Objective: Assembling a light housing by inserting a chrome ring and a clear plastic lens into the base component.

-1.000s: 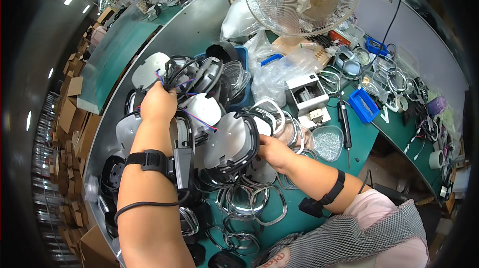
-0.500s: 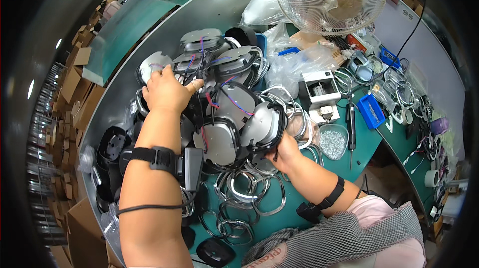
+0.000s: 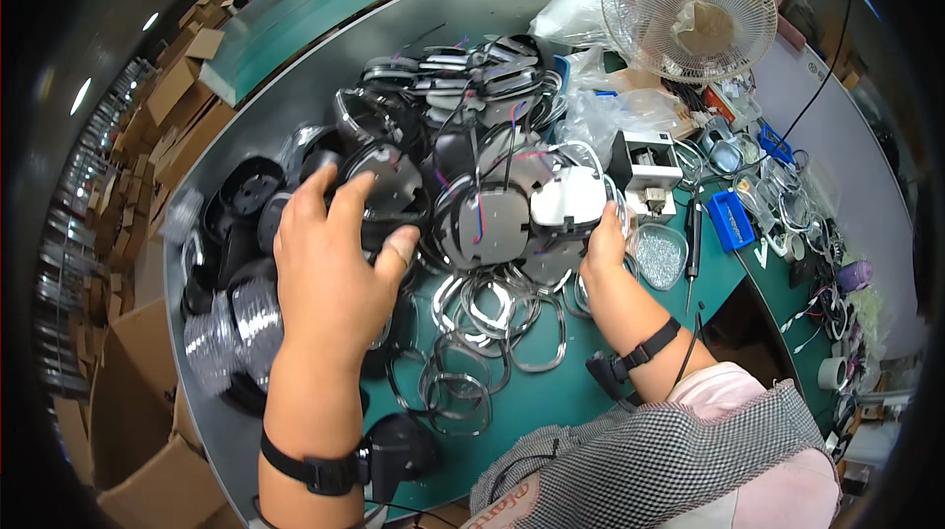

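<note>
The left hand [image 3: 340,273] is released, fingers and thumb spread wide, above the black housings near the left edge of the surface [image 3: 566,386]; whether its fingertips touch the dark grey-plated housing [image 3: 386,178] beside them, I cannot tell. The right hand [image 3: 603,251] grasps the right rim of a pale-plated housing [image 3: 569,196], thumb up against it, its other fingers mostly hidden. That housing is around the middle of the surface, just beside another grey-plated unit [image 3: 492,226] with red and blue wires. More such units are heaped toward the far edge. Loose chrome rings [image 3: 459,403] spread from below the housings toward the near edge, where a black cover [image 3: 402,445] sits. Clear plastic covers [image 3: 254,327] are stacked by the left edge. Toward the right edge are a dish of small metal parts [image 3: 658,255], a screwdriver [image 3: 694,234] and a blue tray [image 3: 730,220]; a fan [image 3: 689,12] stands at the far right corner
</note>
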`<act>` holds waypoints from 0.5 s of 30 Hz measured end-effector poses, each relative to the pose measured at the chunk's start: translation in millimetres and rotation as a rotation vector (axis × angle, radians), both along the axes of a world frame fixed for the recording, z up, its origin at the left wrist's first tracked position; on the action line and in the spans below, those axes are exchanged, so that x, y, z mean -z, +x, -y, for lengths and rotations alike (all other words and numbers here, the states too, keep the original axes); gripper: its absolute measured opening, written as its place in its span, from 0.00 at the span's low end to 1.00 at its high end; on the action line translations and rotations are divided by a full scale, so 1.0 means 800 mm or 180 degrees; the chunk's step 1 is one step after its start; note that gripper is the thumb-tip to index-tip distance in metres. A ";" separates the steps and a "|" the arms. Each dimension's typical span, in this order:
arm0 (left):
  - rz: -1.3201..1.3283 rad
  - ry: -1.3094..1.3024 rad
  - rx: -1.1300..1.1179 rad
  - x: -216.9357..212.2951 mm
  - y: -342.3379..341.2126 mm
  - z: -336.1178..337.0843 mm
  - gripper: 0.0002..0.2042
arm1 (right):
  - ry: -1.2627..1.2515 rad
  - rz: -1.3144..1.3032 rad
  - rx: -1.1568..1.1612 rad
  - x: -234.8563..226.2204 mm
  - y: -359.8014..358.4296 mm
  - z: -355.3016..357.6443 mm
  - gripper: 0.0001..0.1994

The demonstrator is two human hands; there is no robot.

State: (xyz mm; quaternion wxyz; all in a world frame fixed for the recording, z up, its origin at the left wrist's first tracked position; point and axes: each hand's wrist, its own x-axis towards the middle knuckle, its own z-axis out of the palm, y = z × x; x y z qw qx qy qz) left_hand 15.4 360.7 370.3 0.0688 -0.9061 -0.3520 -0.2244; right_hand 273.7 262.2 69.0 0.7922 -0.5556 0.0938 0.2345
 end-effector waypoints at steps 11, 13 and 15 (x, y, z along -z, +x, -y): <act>0.0371 -0.0646 -0.0815 0.020 -0.366 0.298 0.26 | -0.0901 0.0745 -0.0573 -0.046 -0.096 0.118 0.36; 0.0545 -0.0777 -0.1126 0.026 -0.436 0.376 0.25 | -0.0811 0.0835 -0.0759 -0.052 -0.142 0.126 0.36; 0.0767 -0.0828 -0.1334 0.030 -0.485 0.436 0.19 | -0.0874 0.0990 -0.0880 -0.071 -0.196 0.130 0.35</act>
